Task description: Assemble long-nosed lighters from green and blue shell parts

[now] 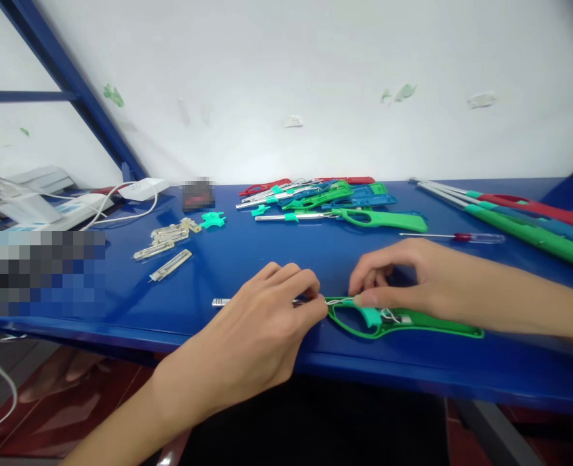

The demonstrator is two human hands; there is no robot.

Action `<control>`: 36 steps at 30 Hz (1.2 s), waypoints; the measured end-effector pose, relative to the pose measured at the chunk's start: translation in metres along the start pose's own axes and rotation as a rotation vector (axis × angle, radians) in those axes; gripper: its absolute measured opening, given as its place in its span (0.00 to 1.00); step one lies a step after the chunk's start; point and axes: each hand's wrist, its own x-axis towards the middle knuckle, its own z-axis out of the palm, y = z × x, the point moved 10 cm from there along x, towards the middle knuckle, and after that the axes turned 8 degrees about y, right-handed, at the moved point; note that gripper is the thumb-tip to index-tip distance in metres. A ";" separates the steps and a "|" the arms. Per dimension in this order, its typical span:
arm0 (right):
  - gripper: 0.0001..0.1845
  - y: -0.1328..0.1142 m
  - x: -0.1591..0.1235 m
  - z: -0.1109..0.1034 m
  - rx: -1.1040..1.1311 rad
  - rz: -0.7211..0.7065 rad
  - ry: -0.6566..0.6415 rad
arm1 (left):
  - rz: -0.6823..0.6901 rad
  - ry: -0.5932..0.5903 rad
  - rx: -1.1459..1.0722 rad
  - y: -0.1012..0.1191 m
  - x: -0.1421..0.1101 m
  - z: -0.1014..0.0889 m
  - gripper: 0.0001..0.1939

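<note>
A green long-reach lighter (427,327) lies opened up near the table's front edge, its inside facing up. A turquoise trigger (371,316) and thin pale wires (390,315) show inside its handle. My left hand (271,317) is closed over its silver metal tube (220,302), covering most of it, with the fingertips near the wires. From the right, my right hand (398,275) presses its thumb on the upper edge of the handle beside the wire, with the other fingers curled. Exactly what the right fingertips pinch is hidden.
Behind are a pile of lighter parts (315,194), a green half-shell lighter (383,220) and a screwdriver (465,237). Closed lighters (524,233) lie at right. Several clear pieces (171,265), turquoise triggers (213,220) and white cables (155,194) are left. A blue post (77,90) rises there.
</note>
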 end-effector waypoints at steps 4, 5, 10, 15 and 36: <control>0.18 -0.004 -0.001 -0.001 0.011 0.004 -0.014 | -0.031 0.034 -0.031 -0.006 -0.003 -0.001 0.12; 0.18 -0.004 -0.001 -0.001 0.011 0.003 -0.016 | -0.042 0.040 -0.041 -0.008 -0.003 -0.001 0.12; 0.19 -0.003 -0.002 -0.002 0.020 -0.007 -0.013 | -0.062 0.083 -0.092 -0.013 -0.005 -0.001 0.11; 0.20 0.001 -0.002 -0.002 0.018 -0.009 -0.004 | -0.066 0.144 -0.109 -0.017 -0.006 -0.001 0.09; 0.25 -0.005 -0.003 -0.028 -0.027 -0.036 0.199 | -0.118 0.179 -0.093 -0.021 -0.009 -0.004 0.09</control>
